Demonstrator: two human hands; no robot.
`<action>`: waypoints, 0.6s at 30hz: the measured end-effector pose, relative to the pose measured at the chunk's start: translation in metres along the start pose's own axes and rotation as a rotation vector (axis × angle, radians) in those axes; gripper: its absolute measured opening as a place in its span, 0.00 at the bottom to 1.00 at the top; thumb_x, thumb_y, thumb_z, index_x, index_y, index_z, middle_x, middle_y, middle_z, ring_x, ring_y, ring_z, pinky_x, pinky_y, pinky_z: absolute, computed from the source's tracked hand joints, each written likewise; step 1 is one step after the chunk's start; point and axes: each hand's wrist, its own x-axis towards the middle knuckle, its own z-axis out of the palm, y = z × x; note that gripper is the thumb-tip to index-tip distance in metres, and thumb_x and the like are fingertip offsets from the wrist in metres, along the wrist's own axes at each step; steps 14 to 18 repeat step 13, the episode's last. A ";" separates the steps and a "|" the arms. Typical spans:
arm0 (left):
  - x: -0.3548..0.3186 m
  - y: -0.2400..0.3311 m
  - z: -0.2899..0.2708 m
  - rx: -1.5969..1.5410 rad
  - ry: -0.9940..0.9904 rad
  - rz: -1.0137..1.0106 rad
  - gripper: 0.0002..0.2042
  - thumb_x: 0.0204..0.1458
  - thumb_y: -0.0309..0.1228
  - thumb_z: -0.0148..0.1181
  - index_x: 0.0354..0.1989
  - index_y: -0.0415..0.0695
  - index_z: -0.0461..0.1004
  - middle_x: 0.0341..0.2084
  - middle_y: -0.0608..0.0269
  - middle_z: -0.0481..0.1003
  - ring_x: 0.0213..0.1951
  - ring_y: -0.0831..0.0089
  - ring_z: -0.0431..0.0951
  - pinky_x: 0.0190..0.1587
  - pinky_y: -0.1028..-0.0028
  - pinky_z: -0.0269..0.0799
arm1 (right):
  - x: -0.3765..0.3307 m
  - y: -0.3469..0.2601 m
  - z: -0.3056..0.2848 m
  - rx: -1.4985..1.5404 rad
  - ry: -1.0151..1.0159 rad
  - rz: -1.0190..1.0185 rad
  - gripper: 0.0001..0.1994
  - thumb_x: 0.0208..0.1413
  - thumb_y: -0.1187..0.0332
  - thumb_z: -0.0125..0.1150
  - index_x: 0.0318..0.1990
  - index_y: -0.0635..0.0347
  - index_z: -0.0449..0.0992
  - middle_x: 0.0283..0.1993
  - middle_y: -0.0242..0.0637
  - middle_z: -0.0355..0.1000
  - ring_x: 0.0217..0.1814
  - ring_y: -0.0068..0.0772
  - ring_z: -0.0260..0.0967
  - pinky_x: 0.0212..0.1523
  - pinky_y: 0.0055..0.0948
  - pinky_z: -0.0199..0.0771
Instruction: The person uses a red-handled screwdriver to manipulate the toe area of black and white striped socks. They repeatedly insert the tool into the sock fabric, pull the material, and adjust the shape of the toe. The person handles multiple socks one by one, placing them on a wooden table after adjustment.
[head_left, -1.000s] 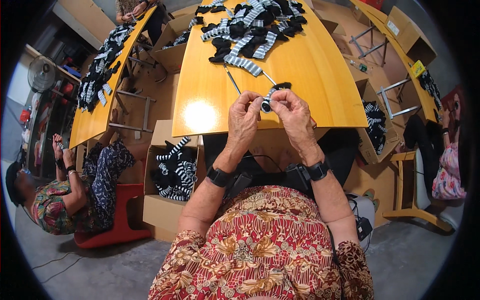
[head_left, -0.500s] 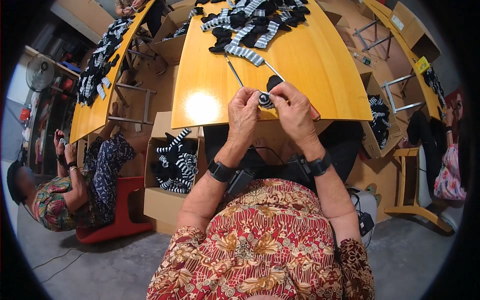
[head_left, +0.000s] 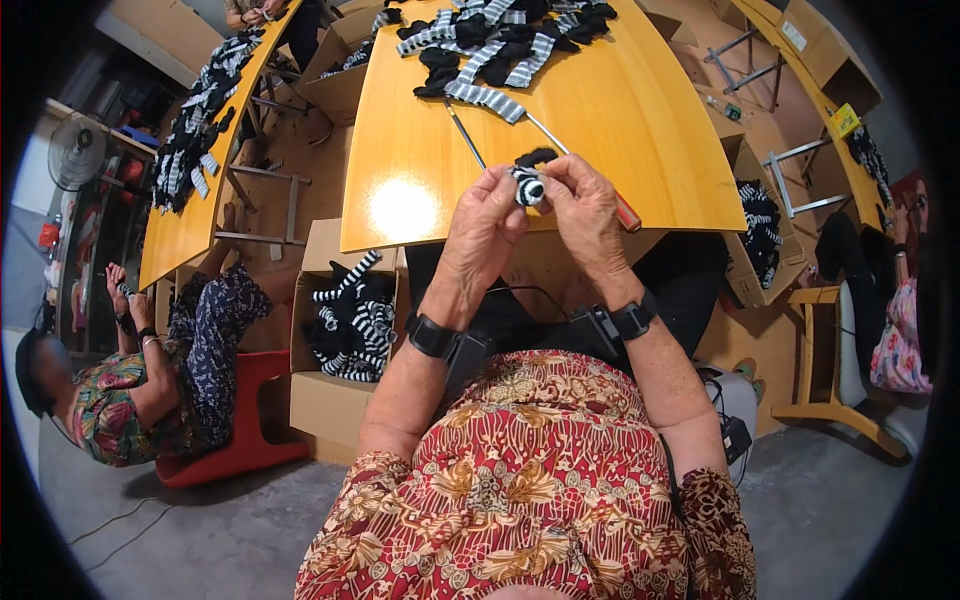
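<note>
Close to the table's front edge, a bunched black-and-white striped sock [head_left: 528, 188] is held up between both hands. My left hand [head_left: 484, 218] is closed, pinching its left side with thumb and fingers. From the other side my right hand [head_left: 588, 215] pinches it too, fingers curled. A dark part of the knit rises behind the fingertips. Beyond the hands lies a pile of striped and black socks [head_left: 490, 65]. Two thin rods lie on the tabletop: a dark-and-silver one [head_left: 464, 135] by my left hand, and one with a red-orange handle [head_left: 628, 215] beside my right hand.
The yellow table [head_left: 660, 130] has an open carton [head_left: 335, 410] of striped socks at its left and another carton [head_left: 775, 285] at its right. On the left, a seated person [head_left: 150, 395] works with raised hands. Another person [head_left: 900, 330] sits at far right.
Both hands have risen slightly away from the table edge. The sock has turned between the fingers, so more of its striped, rounded end shows.
</note>
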 end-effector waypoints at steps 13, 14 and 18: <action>0.000 -0.015 -0.015 0.243 0.167 0.126 0.08 0.57 0.26 0.57 0.43 0.46 0.67 0.31 0.70 0.73 0.29 0.85 0.72 0.30 0.85 0.69 | -0.008 0.002 0.000 0.121 -0.049 0.087 0.00 0.60 0.73 0.56 0.37 0.58 0.72 0.30 0.25 0.68 0.30 0.15 0.64 0.32 0.15 0.66; 0.000 -0.015 -0.015 0.243 0.167 0.126 0.08 0.57 0.26 0.57 0.43 0.46 0.67 0.31 0.70 0.73 0.29 0.85 0.72 0.30 0.85 0.69 | -0.008 0.002 0.000 0.121 -0.049 0.087 0.00 0.60 0.73 0.56 0.37 0.58 0.72 0.30 0.25 0.68 0.30 0.15 0.64 0.32 0.15 0.66; 0.000 -0.015 -0.015 0.243 0.167 0.126 0.08 0.57 0.26 0.57 0.43 0.46 0.67 0.31 0.70 0.73 0.29 0.85 0.72 0.30 0.85 0.69 | -0.008 0.002 0.000 0.121 -0.049 0.087 0.00 0.60 0.73 0.56 0.37 0.58 0.72 0.30 0.25 0.68 0.30 0.15 0.64 0.32 0.15 0.66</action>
